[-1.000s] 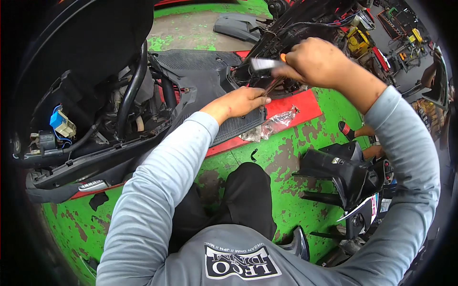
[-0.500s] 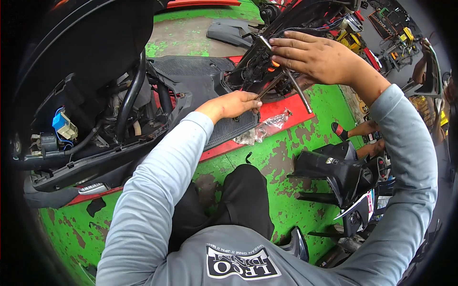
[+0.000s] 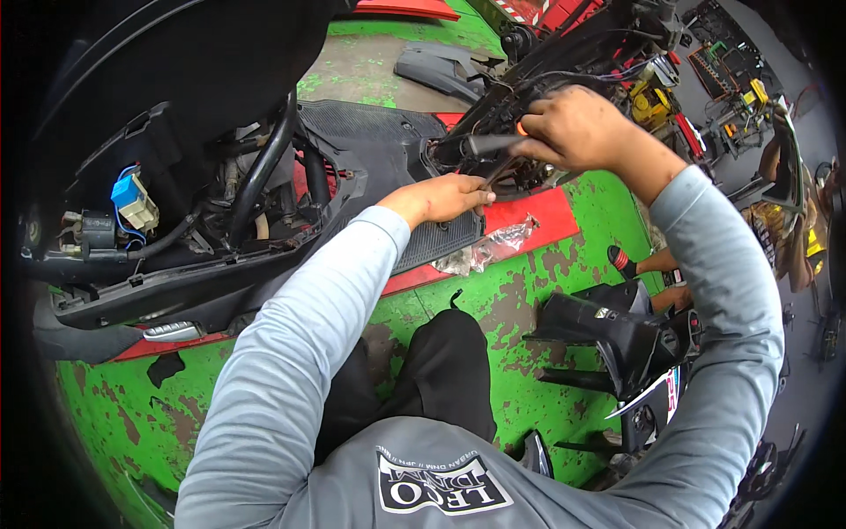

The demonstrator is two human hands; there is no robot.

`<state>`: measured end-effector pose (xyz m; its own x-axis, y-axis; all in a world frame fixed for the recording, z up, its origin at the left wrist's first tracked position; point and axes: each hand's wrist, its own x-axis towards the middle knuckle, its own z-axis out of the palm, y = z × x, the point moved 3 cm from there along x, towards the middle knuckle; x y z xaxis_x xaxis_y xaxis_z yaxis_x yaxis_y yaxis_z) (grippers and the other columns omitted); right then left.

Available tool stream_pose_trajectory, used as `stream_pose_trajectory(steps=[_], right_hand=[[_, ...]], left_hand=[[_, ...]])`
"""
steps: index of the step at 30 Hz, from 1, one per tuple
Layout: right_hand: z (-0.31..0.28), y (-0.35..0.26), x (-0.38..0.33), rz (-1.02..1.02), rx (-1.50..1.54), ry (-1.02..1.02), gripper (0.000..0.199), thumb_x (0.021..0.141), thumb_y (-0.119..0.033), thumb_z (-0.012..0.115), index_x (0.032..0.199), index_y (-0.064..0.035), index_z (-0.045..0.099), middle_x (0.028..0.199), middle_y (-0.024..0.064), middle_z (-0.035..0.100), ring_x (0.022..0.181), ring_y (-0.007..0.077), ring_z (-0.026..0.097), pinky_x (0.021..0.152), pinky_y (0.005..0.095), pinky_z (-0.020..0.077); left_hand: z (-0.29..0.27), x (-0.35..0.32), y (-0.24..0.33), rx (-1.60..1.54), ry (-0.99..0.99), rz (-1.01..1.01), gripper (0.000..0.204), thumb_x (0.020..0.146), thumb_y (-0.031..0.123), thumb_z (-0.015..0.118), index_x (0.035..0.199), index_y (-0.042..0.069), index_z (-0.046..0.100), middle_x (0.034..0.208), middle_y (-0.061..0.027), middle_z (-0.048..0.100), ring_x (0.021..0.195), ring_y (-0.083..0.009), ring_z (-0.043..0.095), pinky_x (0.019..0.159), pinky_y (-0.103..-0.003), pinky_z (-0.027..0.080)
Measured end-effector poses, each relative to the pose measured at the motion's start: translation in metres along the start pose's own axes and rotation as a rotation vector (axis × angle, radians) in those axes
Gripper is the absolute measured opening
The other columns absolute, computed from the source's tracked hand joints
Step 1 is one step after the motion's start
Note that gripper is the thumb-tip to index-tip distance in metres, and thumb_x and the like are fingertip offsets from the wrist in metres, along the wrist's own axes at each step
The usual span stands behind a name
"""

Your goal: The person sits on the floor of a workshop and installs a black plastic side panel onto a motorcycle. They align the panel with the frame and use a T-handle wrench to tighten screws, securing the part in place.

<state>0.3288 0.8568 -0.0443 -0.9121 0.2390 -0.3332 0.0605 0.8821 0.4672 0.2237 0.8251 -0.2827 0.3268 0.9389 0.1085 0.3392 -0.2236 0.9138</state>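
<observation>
A metal T-handle wrench (image 3: 495, 144) reaches into the stripped front end of a scooter (image 3: 366, 145), its crossbar smeared by motion. My right hand (image 3: 577, 130) is curled at the handle, with the fingers bent around it. Lower down, my left hand (image 3: 445, 197) pinches the wrench's thin shaft near the working end, above the ribbed black footboard. The wrench's tip and what it meets are hidden among dark parts and wiring. Beside my left hand, a crumpled clear plastic bag (image 3: 498, 245) lies on the red platform (image 3: 551, 220).
At the left, the scooter's opened body shows its frame tube (image 3: 267, 167) and a blue-and-white connector (image 3: 134, 201). Black body panels (image 3: 608, 331) lie on the green floor at right, near another person's sandalled foot (image 3: 622, 262). A grey panel (image 3: 436, 70) rests beyond the footboard.
My right hand has gone from flat fingers against the crossbar to curled around the handle, and the crossbar has turned. My left hand stays at the shaft. The view has shifted slightly.
</observation>
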Motion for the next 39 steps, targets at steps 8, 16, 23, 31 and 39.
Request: stream_pose_trajectory(steps=[8,16,23,31,39], right_hand=[[0.019,0.009,-0.005,0.797,0.628,-0.190,0.044,0.103,-0.038,0.056,0.096,0.0014,0.073,0.077,0.0156,0.070,0.076,0.0364,0.070,0.074,0.0462,0.0560],[-0.014,0.009,-0.027,-0.457,-0.257,0.176,0.081,0.077,-0.041,0.065,0.148,-0.0045,0.050,0.152,0.0131,0.051,0.142,0.0287,0.048,0.121,0.0460,0.0378],[-0.008,-0.001,-0.004,-0.106,-0.045,-0.115,0.056,0.086,-0.055,0.068,0.104,-0.0013,0.075,0.107,0.0166,0.073,0.106,0.0390,0.069,0.094,0.0454,0.0553],[0.021,0.014,-0.012,0.618,0.627,-0.070,0.060,0.106,-0.049,0.049,0.087,0.0045,0.069,0.070,0.0142,0.068,0.059,0.0326,0.068,0.055,0.0441,0.0560],[-0.008,0.006,-0.032,-0.406,-0.269,0.238,0.065,0.082,-0.030,0.071,0.142,-0.0098,0.056,0.147,0.0079,0.054,0.135,0.0281,0.054,0.115,0.0425,0.0448]], left_hand=[[0.003,0.006,-0.001,-0.017,-0.012,0.023,0.040,0.108,0.039,0.051,0.118,0.003,0.066,0.108,-0.0115,0.074,0.104,-0.0255,0.069,0.094,-0.037,0.050],[0.000,0.002,-0.007,-0.048,-0.091,0.040,0.040,0.108,0.039,0.051,0.117,0.004,0.068,0.110,-0.0081,0.074,0.108,-0.0205,0.067,0.096,-0.037,0.050],[-0.001,-0.005,0.000,-0.020,-0.043,0.025,0.041,0.108,0.041,0.051,0.119,0.005,0.068,0.110,-0.0098,0.074,0.110,-0.0231,0.066,0.097,-0.038,0.049],[0.004,0.003,0.004,0.048,-0.072,0.046,0.041,0.108,0.041,0.052,0.123,0.005,0.066,0.111,-0.0093,0.074,0.109,-0.0233,0.067,0.097,-0.038,0.049],[0.002,0.001,-0.004,-0.062,-0.119,0.054,0.039,0.108,0.040,0.052,0.119,0.006,0.068,0.109,-0.0078,0.074,0.108,-0.0228,0.067,0.096,-0.036,0.049]])
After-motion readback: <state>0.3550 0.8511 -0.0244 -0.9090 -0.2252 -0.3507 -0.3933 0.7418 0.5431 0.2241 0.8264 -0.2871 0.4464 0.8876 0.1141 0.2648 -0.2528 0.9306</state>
